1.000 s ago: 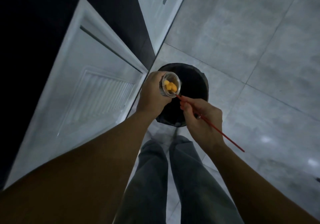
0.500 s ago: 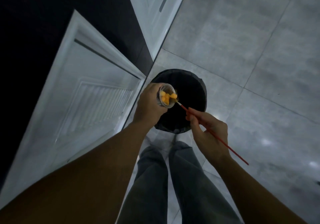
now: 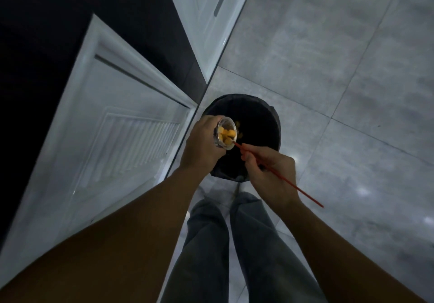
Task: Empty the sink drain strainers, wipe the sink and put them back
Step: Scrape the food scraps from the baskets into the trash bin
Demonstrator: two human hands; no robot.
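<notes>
My left hand grips a small round drain strainer, tilted on its side over a black bin on the floor. Yellow food bits lie inside the strainer, and a few yellow bits show dimly in the bin just past its rim. My right hand pinches a thin red stick whose tip touches the strainer's lower rim. The sink is out of view.
An open white cabinet door stands at the left of the bin, with dark cabinet space behind it. A second white door is further back. Grey floor tiles spread to the right. My legs stand just before the bin.
The strainer has tipped further over the bin and some yellow bits have dropped out. The stick tip stays at the strainer's rim. Both hands shifted slightly lower in view.
</notes>
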